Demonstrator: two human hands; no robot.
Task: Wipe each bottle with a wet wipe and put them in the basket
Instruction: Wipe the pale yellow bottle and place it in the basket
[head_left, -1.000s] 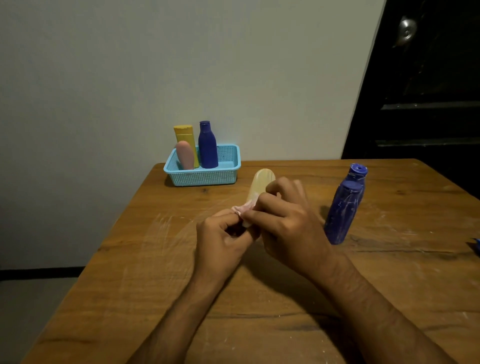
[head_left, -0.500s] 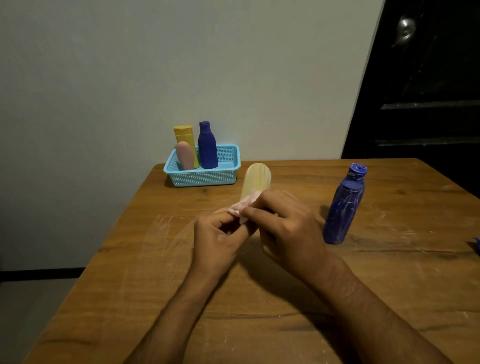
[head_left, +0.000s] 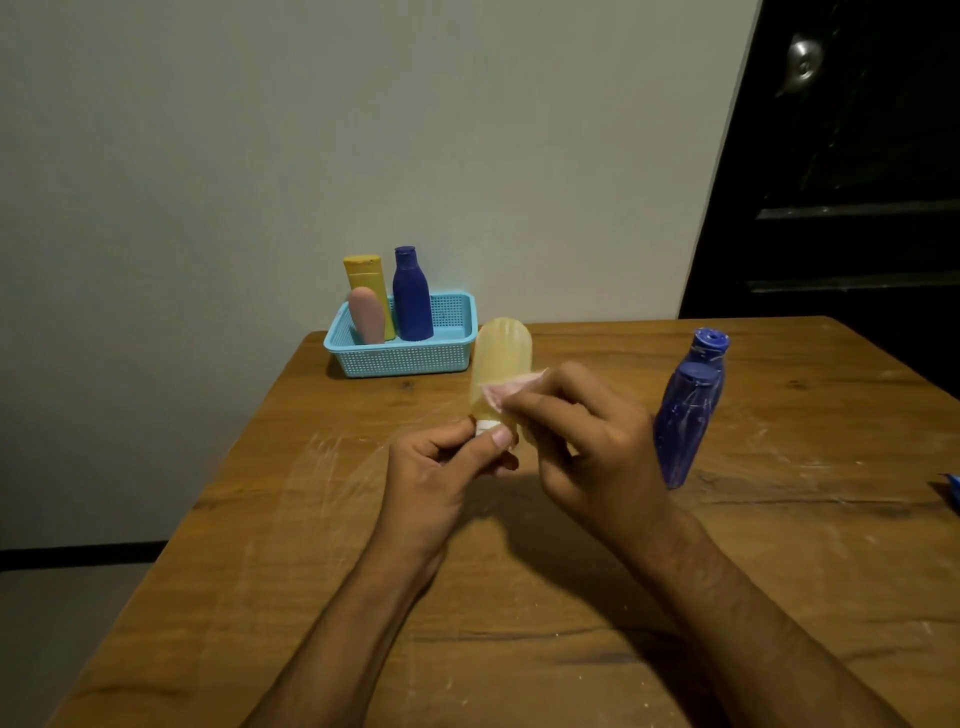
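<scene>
My left hand (head_left: 436, 478) grips the white cap end of a pale yellow bottle (head_left: 500, 358), which points up and away from me over the table's middle. My right hand (head_left: 587, 441) pinches a pink wet wipe (head_left: 506, 393) against the bottle's lower side. At the back left stands the light blue basket (head_left: 415, 358), with a yellow bottle (head_left: 363, 273), a pink bottle (head_left: 366, 314) and a dark blue bottle (head_left: 411, 293) upright in it. Two dark blue bottles (head_left: 684, 421) stand close together on the table right of my hands.
The wooden table (head_left: 519, 597) carries white smears around my hands. A blue object (head_left: 953, 491) shows at the right edge. A pale wall rises behind the basket, and a dark door (head_left: 852, 156) stands at the back right.
The pale yellow bottle has risen and more of it shows above my hands. My right hand has slid the wipe to the bottle's side, and my left hand's grip now sits at the cap.
</scene>
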